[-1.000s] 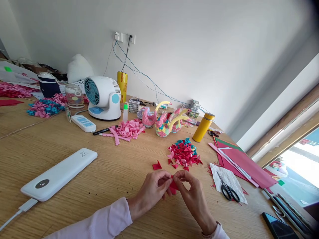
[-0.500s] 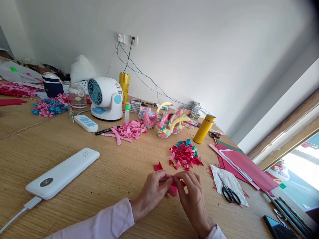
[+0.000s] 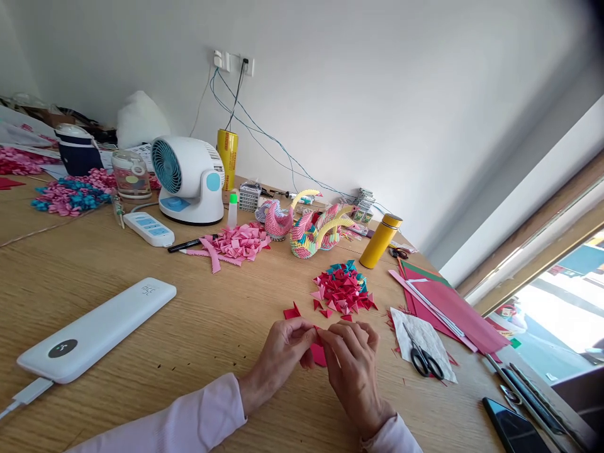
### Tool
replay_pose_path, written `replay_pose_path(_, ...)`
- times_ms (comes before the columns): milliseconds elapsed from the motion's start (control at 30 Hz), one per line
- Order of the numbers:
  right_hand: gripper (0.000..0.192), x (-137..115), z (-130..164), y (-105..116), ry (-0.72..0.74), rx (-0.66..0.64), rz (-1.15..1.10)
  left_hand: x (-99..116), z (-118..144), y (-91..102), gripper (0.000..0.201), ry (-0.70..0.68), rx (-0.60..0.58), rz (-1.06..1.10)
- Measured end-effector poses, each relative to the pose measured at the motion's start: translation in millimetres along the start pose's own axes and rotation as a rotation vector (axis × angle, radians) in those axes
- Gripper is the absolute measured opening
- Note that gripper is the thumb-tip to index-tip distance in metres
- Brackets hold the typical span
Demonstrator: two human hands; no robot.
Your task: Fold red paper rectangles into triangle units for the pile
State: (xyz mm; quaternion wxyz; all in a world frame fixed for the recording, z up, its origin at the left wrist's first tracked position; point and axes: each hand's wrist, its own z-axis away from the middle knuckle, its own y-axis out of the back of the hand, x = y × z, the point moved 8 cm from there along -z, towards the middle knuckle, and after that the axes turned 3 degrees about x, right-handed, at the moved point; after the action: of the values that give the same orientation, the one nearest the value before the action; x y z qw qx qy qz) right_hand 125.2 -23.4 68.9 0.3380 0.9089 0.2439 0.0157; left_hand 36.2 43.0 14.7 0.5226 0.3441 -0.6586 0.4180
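While a red paper piece (image 3: 319, 356) is being pinched over the desk (image 3: 207, 327) by the left hand (image 3: 282, 351) and right hand (image 3: 353, 363), each grip being clamped on it, folded paper triangles (image 3: 342, 290) are being borne in a heap just beyond.

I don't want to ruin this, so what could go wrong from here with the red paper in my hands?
The red paper is held between the left hand and the right hand, so it might slip or crease crookedly. The pile of folded pieces lies just beyond the hands, so a nudge could scatter it. The scissors lie right of the right hand, so a sideways sweep might knock them.
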Motion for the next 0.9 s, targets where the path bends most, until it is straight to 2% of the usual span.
replay_pose_path(167,0.018,2,-1,2,-0.059,0.005,-0.034,1,0,-1.7,0.034,0.033,-0.019,-0.002)
replay_pose_path(300,0.017,8,1,0,-0.140,0.010,-0.147,-1,-1,-1.8,0.036,0.019,-0.034,-0.028)
replay_pose_path(400,0.013,22,7,-3,-0.343,0.045,-0.327,0,-1,-2.3,0.035,-0.021,-0.051,-0.082)
replay_pose_path(500,0.018,35,17,-15,-0.573,0.027,-0.559,4,0,-2.8,0.034,-0.062,-0.057,-0.138)
replay_pose_path(633,0.025,42,23,-31,-0.733,-0.001,-0.826,4,0,-3.8,0.033,-0.087,-0.063,-0.187)
replay_pose_path(733,0.029,46,25,-36,-0.797,-0.001,-0.962,1,1,-5.2,0.034,-0.065,-0.087,-0.175)
replay_pose_path(900,0.028,44,23,-37,-0.769,-0.043,-1.024,-3,1,-6.5,0.035,0.013,-0.129,-0.066)
